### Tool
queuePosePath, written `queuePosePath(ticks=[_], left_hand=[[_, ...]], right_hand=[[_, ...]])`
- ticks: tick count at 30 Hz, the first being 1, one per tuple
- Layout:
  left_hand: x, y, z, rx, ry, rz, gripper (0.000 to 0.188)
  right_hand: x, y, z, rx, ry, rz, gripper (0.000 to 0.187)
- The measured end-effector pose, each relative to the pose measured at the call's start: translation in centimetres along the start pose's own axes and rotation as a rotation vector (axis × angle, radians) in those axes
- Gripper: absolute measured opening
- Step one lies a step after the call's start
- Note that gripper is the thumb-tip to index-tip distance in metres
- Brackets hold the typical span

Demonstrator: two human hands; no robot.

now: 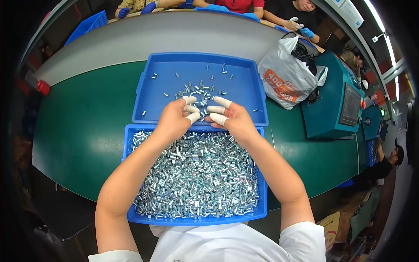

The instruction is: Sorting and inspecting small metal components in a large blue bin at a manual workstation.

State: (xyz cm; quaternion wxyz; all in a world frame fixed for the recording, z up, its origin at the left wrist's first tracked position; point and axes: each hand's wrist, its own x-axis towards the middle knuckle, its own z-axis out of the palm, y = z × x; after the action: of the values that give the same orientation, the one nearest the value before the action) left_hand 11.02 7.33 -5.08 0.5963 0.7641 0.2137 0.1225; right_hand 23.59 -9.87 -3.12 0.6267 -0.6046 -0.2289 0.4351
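Observation:
Small silvery metal sleeves (pixel 198 89) lie in a loose cluster in the far blue tray (pixel 244 78), with a few strays around it. Over the tray's near edge, my left hand (pixel 175 114) and my right hand (pixel 235 118) face each other. Both wear white finger cots on several fingers. The fingers are stretched out and apart, with several sleeves between the two sets of fingertips. Whether any sleeve is touched is too small to tell. Beneath my forearms, the near blue bin (pixel 262 192) holds a thick heap of similar sleeves (pixel 198 174).
A green table (pixel 87 118) carries both containers. On the right stand a stuffed white plastic bag (pixel 286 83) and a teal machine (pixel 325 105) with a screen. A red knob (pixel 43 87) is at the far left. Beyond the grey partition (pixel 131 37), other people work with gloved hands.

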Motion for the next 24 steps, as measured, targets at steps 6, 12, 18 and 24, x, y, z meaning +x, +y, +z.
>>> queuePosePath(ticks=[6,12,18,24], left_hand=[[-6.7,4.0,-2.2,0.443,-0.122,0.174,0.044],[-11.7,5.5,-0.5,0.846,-0.418,0.304,0.055],[-10.3,6.0,0.5,0.917,-0.500,0.217,0.045],[-11.4,6.4,0.3,0.930,-0.468,0.118,0.037]], right_hand=[[-6.3,0.5,-2.7,-0.483,-0.002,-0.096,0.035],[-11.1,-1.6,1.3,-1.123,-0.254,-0.304,0.049],[-9.3,-1.7,2.5,-1.261,-0.387,-0.241,0.042],[-8.8,-1.1,2.7,-1.236,-0.382,-0.230,0.039]])
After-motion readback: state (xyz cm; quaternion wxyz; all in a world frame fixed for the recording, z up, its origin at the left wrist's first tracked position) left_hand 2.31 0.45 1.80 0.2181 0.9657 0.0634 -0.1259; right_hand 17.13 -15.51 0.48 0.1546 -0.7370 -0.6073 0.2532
